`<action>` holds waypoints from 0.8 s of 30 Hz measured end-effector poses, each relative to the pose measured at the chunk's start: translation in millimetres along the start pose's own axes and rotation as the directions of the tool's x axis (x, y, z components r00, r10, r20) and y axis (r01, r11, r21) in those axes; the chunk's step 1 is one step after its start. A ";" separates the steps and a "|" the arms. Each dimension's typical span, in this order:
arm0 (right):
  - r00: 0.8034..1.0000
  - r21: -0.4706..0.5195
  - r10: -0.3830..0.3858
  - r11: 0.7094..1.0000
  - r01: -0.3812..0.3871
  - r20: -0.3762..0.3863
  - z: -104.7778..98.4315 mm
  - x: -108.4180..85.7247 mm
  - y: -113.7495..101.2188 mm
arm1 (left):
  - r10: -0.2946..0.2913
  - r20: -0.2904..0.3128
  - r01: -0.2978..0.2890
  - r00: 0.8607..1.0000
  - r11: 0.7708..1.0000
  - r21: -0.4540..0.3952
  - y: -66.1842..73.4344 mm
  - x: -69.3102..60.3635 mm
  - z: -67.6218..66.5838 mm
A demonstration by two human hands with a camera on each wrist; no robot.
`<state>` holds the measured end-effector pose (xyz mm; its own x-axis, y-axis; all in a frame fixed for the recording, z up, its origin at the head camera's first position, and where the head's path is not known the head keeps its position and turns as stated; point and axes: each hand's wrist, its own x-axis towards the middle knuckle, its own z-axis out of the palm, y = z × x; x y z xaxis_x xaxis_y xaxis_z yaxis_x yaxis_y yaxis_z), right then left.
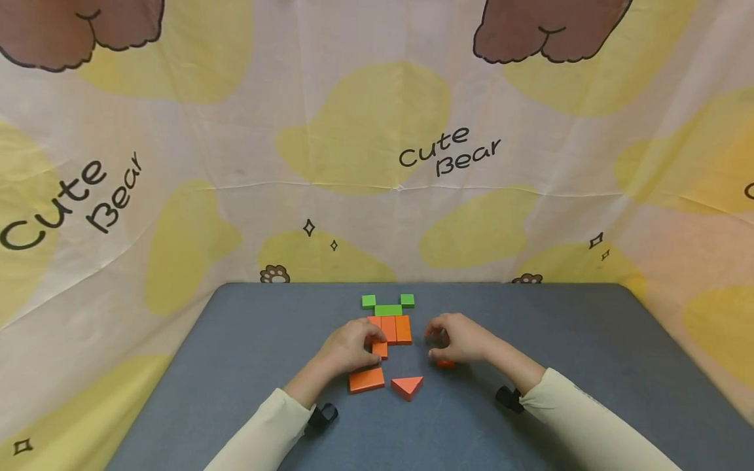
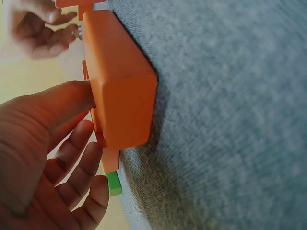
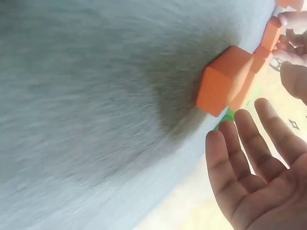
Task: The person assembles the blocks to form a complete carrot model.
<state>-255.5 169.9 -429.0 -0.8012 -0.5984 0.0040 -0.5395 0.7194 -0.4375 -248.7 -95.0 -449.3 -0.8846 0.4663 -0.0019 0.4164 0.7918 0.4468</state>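
In the head view my left hand (image 1: pixel 351 347) pinches a small orange block (image 1: pixel 379 350) between thumb and fingers, just below a row of upright orange blocks (image 1: pixel 403 330). My right hand (image 1: pixel 465 337) is held with loosely bent fingers over another orange block (image 1: pixel 446 364), which it partly hides. The right wrist view shows that orange block (image 3: pixel 218 86) on the table, apart from the spread fingers of the right hand (image 3: pixel 268 177). A larger orange block (image 2: pixel 124 91) lies close to the left hand (image 2: pixel 53 139) in the left wrist view.
Above the orange row sits a green block (image 1: pixel 388 310), with small green cubes (image 1: pixel 368 301) at its upper corners. Nearer the person lie an orange rectangular block (image 1: pixel 366 381) and a red-orange triangular block (image 1: pixel 407 387). A patterned cloth (image 1: pixel 377 144) hangs behind the grey table (image 1: pixel 235 366).
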 end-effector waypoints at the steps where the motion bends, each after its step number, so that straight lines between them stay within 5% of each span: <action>1: 1.000 -0.003 -0.009 1.000 0.009 -0.003 -0.3 -4.4 1.5 | 0.003 -0.002 -0.003 1.000 1.000 -0.001 -0.2 -0.2 0.4; 11: 1.000 -0.028 0.005 1.000 -0.005 -0.012 5.5 -25.1 8.8 | -0.014 -0.041 0.014 0.999 1.000 0.009 4.0 -4.1 -0.5; 24: 0.999 -0.040 0.027 0.999 -0.028 -0.031 6.9 -12.5 -0.2 | -0.033 -0.069 0.035 0.997 0.999 0.022 3.4 -4.0 2.0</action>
<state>-243.6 174.8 -435.2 -0.8232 -0.5674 0.0202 -0.5266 0.7497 -0.4007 -243.3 -93.4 -449.6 -0.9103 0.4114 0.0456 0.3902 0.8160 0.4264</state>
